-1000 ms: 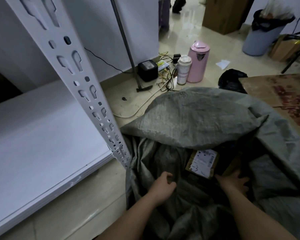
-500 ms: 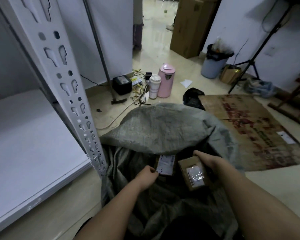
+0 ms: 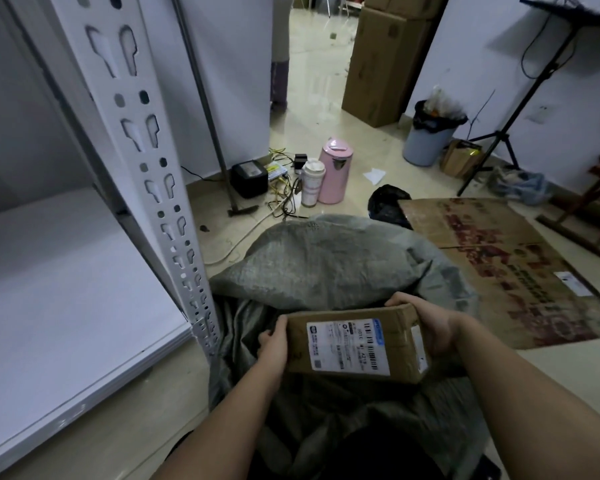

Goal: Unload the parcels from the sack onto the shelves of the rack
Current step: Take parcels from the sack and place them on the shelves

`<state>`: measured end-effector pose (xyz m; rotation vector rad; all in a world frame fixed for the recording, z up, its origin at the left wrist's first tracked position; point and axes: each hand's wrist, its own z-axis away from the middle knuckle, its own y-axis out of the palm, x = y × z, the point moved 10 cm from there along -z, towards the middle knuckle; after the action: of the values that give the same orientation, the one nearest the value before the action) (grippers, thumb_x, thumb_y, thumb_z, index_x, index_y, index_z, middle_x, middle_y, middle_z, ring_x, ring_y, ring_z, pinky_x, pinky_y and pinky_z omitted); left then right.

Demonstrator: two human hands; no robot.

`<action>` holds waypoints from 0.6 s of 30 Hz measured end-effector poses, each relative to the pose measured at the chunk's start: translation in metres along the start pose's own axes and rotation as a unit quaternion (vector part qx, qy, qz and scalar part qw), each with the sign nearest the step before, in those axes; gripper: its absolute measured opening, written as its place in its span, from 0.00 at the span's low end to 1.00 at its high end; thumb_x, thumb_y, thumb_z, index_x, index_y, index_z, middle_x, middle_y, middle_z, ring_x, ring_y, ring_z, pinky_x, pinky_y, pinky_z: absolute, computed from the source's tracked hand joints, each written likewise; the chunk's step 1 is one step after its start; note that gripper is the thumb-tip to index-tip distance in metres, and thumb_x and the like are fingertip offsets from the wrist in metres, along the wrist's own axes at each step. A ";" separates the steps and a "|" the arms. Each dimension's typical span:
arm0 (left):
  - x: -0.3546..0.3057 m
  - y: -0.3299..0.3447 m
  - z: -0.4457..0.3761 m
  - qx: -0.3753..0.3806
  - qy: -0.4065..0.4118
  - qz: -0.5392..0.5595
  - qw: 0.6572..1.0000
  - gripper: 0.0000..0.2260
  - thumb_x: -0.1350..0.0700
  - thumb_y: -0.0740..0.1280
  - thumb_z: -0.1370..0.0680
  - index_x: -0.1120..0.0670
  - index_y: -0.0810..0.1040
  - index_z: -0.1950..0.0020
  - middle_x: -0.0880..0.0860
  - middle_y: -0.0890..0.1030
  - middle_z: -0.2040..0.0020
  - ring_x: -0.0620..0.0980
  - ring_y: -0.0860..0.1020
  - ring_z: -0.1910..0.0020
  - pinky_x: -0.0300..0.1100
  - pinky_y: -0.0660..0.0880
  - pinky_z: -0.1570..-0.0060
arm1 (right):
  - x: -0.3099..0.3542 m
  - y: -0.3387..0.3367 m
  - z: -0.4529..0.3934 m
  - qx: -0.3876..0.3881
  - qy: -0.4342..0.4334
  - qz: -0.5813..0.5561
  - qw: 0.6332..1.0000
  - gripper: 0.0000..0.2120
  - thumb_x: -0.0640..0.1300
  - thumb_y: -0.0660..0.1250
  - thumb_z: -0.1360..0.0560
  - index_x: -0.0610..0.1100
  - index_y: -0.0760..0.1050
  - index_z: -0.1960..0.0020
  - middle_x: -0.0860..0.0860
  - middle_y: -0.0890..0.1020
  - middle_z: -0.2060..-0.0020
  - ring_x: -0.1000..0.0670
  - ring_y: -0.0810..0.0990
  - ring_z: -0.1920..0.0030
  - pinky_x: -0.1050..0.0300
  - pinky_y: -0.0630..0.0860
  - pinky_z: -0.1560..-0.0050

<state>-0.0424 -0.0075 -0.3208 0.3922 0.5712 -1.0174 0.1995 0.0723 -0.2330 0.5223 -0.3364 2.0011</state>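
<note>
A: What is recorded at the left?

B: A white shelf [image 3: 66,289] of the rack is seen low at the left, bounded by a white perforated upright [image 3: 142,161]. No parcel is seen on it.

A: And the left hand?

B: The left hand [image 3: 274,344] is curled round the left end of a cardboard parcel [image 3: 354,344]; a white shipping label [image 3: 347,346] is borne on its upper face.

A: Where is the parcel held?

B: It is held level, above the open mouth of the grey woven sack [image 3: 326,265], just right of the upright's foot.

A: The right hand?

B: The right hand [image 3: 433,327] is clasped round the parcel's right end, fingers over the far edge.

A: Surroundings to the right?

B: A pink kettle [image 3: 335,171] is noted on the floor behind the sack. Flattened cardboard [image 3: 499,265] is laid beside the sack; a lined waste bin [image 3: 430,136] and a tripod stand [image 3: 520,109] are placed against the far wall.
</note>
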 end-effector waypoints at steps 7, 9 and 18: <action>-0.010 -0.008 0.011 0.129 0.015 0.067 0.989 0.23 0.36 0.63 0.27 0.48 0.75 0.37 0.52 0.81 0.44 0.54 0.78 0.46 0.49 0.71 0.50 | -0.014 0.023 -0.013 0.051 -0.012 -0.097 0.994 0.24 0.58 0.61 0.30 0.39 0.83 0.55 0.40 0.84 0.55 0.41 0.83 0.59 0.52 0.77 0.53; -0.014 -0.013 0.010 0.136 0.028 0.058 0.989 0.21 0.37 0.64 0.27 0.46 0.75 0.39 0.51 0.81 0.44 0.53 0.79 0.45 0.49 0.71 0.47 | -0.006 0.035 -0.006 0.074 -0.030 -0.124 0.989 0.28 0.59 0.57 0.28 0.37 0.85 0.61 0.38 0.85 0.60 0.41 0.84 0.65 0.53 0.81 0.66; -0.020 -0.005 0.018 0.161 0.050 0.098 0.981 0.20 0.40 0.67 0.29 0.45 0.74 0.40 0.52 0.81 0.43 0.54 0.80 0.44 0.48 0.75 0.46 | 0.012 0.013 -0.046 -0.030 -0.148 -0.300 0.942 0.40 0.76 0.50 0.29 0.46 0.72 0.34 0.40 0.81 0.43 0.40 0.80 0.44 0.51 0.74 0.53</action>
<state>-0.0504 -0.0065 -0.2946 0.7753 0.4473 -0.9042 0.1725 0.0961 -0.2671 0.7827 -0.3666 1.3184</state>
